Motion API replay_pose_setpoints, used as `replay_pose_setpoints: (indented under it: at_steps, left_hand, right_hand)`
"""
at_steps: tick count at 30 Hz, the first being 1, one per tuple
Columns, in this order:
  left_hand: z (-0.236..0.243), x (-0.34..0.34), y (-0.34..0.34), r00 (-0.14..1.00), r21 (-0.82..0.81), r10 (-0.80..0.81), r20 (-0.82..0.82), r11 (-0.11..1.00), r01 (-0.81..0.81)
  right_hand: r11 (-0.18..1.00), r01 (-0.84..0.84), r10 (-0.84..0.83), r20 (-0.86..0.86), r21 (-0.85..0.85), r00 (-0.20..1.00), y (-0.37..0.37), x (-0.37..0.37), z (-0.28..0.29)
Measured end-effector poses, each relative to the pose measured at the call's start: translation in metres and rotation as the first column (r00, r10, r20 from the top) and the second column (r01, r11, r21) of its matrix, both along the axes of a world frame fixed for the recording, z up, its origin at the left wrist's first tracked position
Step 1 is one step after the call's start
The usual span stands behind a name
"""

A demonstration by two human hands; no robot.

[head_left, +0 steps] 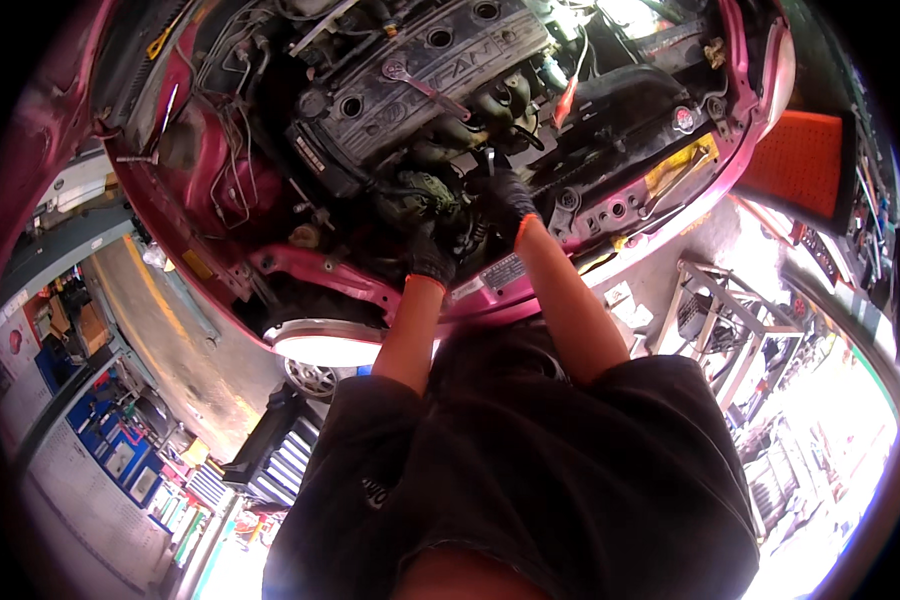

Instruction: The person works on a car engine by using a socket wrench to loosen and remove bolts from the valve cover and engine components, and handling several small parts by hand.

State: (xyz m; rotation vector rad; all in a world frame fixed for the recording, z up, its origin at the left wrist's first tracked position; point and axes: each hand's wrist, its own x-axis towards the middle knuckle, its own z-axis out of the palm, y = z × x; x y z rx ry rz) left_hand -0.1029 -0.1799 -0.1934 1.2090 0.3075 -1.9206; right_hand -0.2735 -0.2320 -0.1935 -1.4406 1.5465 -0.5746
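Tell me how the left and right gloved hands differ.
The right hand reaches farther forward than the left hand. A shiny metal piece shows at the right hand's fingers; the left hand shows no such piece. Both wear dark gloves with orange cuffs.

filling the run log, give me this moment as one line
left hand: in engine bay | right hand: in engine bay | grips: unclear | wrench: lying on valve cover

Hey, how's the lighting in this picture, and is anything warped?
Head view: glare bleaches the lower right background; head view: the dark-gloved left hand and right hand blend into shadow, outlines hard to make out; head view: fisheye distortion bows the pink front panel.
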Motion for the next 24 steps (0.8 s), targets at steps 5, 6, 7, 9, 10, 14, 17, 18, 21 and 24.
replay_pose_setpoints:
  at_steps: [5, 6, 7, 9, 10, 14, 17, 18, 21, 24]
  left_hand:
    - [0.029, -0.012, -0.020, 0.998, 0.143, -0.055, -0.043, 0.988, 0.061]
    - [0.041, -0.009, -0.022, 0.969, 0.057, -0.119, -0.216, 0.989, 0.134]
    - [0.048, -0.004, -0.022, 0.907, -0.032, -0.176, -0.383, 0.984, 0.177]
    - [0.058, 0.005, -0.021, 0.783, -0.165, -0.292, -0.549, 0.956, 0.241]
    - [0.063, 0.013, -0.019, 0.788, -0.165, -0.307, -0.534, 0.952, 0.260]
    - [0.026, 0.046, -0.007, 0.867, -0.020, -0.354, -0.352, 0.928, 0.371]
    - [0.016, 0.065, 0.005, 0.891, 0.058, -0.397, -0.219, 0.906, 0.418]
    - [0.016, 0.066, 0.007, 0.896, 0.072, -0.413, -0.163, 0.901, 0.429]
    - [0.034, 0.055, 0.014, 0.910, 0.109, -0.398, 0.115, 0.916, 0.386]
    - [0.052, 0.035, 0.011, 0.833, -0.002, -0.405, 0.378, 0.899, 0.439]
  right_hand:
    - [0.969, 0.142, -0.106, -0.175, 0.203, 0.979, -0.003, 0.039, 0.033]
    - [0.967, 0.059, -0.013, -0.186, 0.248, 0.983, -0.002, 0.038, 0.071]
    - [0.968, 0.039, 0.004, -0.168, 0.249, 0.986, 0.003, 0.044, 0.082]
    - [0.973, 0.079, -0.051, -0.133, 0.215, 0.990, 0.016, 0.057, 0.110]
    - [0.976, 0.137, -0.109, -0.168, 0.166, 0.980, 0.024, 0.075, 0.110]
    - [0.964, 0.260, -0.220, -0.366, 0.062, 0.904, 0.069, 0.146, 0.057]
    - [0.985, 0.068, -0.036, -0.196, 0.160, 0.980, 0.065, 0.117, 0.091]
    - [0.993, 0.028, -0.006, -0.187, 0.114, 0.982, 0.063, 0.109, 0.088]
    - [0.992, 0.050, -0.047, -0.033, 0.117, 0.998, 0.054, 0.056, 0.086]
    - [0.989, -0.088, 0.097, -0.070, 0.117, 0.993, 0.037, 0.015, 0.065]
